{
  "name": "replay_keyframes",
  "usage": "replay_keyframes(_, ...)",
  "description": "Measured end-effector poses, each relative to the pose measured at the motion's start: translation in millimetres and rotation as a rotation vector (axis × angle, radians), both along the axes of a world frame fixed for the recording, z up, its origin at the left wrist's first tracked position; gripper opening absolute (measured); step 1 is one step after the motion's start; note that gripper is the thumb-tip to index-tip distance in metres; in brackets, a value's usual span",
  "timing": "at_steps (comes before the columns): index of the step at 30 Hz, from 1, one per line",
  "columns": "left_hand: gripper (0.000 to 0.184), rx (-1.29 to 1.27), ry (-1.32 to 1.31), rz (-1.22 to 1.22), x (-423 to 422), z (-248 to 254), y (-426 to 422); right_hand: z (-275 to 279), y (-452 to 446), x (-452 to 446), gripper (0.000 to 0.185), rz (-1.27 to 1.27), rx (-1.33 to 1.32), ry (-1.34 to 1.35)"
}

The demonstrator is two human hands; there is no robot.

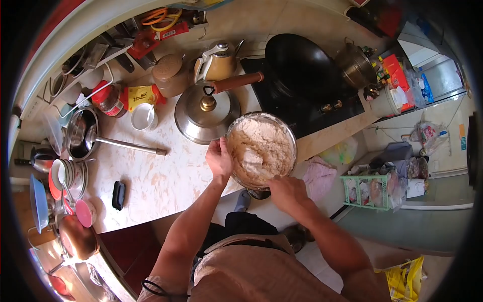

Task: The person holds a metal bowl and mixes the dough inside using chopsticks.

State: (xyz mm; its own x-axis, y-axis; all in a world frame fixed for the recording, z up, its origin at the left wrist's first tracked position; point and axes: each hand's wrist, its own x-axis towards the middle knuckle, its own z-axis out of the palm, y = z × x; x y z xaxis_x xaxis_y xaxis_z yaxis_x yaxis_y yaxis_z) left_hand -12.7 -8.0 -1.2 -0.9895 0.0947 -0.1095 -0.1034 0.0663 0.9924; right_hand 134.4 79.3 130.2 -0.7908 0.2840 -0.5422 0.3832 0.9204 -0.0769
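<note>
A round metal basin [291, 132] holds pale flour [256, 143], partly clumped into crumbly flakes with drier white patches. It sits near the counter's front edge, in front of my body. My left hand [220, 160] grips the basin's left rim. At the lower right rim, my right hand [289, 195] is closed, fingertips at the edge; its grip is partly hidden. Just behind the basin lies a domed metal lid [193, 118] with a knob. A dark handle-like part [259, 194] shows below the basin's near rim.
A black wok [307, 65] stands on the dark cooktop [261, 95] at the back right. The kettle [220, 63], a lidded pot [170, 75] and a white cup [144, 117] line the back. A ladle [128, 144] and stacked bowls [75, 176] occupy the left, near a small black object [118, 195].
</note>
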Motion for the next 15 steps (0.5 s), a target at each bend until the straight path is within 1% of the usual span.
replay_keyframes(2, 0.033, -0.054, -0.013, 0.002, 1, 4, -2, 2, 6, 0, 0.025, -0.020, 0.098, 0.102)
replay_keyframes(3, 0.033, -0.062, -0.009, 0.001, 0, 3, -3, -3, 12, 3, 0.025, -0.023, 0.090, 0.106)
replay_keyframes(5, 0.034, -0.103, 0.000, -0.024, 0, 2, -3, -19, 23, 9, 0.024, 0.083, 0.118, 0.175)
replay_keyframes(6, 0.034, -0.109, 0.003, -0.028, -1, 2, -2, -22, 26, 7, 0.024, 0.079, 0.113, 0.178)
replay_keyframes(8, 0.034, -0.138, 0.053, -0.028, 1, 3, -3, -26, 34, 2, 0.021, 0.216, 0.209, 0.198)
replay_keyframes(9, 0.034, -0.144, 0.050, -0.036, 4, 1, -5, -27, 37, 2, 0.021, 0.208, 0.204, 0.194)
replay_keyframes(11, 0.034, -0.173, 0.024, -0.052, 0, -2, -3, -24, 46, -4, 0.019, 0.372, 0.198, 0.129)
replay_keyframes(12, 0.034, -0.169, 0.031, -0.056, -1, -1, -2, -27, 43, -7, 0.019, 0.367, 0.203, 0.135)
replay_keyframes(14, 0.035, -0.079, 0.058, -0.029, 2, 0, -1, -36, 36, -12, 0.019, 0.501, 0.231, 0.045)
replay_keyframes(15, 0.037, -0.111, 0.081, -0.012, 2, 0, 0, -36, 37, -11, 0.019, 0.498, 0.236, 0.048)
